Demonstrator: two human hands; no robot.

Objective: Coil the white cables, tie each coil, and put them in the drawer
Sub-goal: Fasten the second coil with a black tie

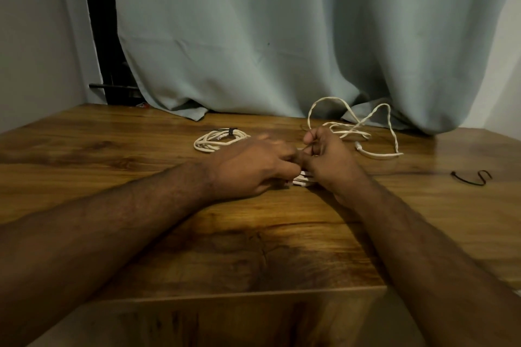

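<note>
Tying step in hand: left hand [253,166] and right hand [327,158] both pinch a thin tie over the coil [303,179] on the table [253,248]; next move calls for cinching, then coiling the loose cable [366,132].

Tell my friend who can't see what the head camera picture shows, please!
Two hands, left hand and right hand, meet over a white cable bundle on a wooden table, pinching a thin tie. Behind lie a tied white coil, a loose white cable and a black tie.
</note>
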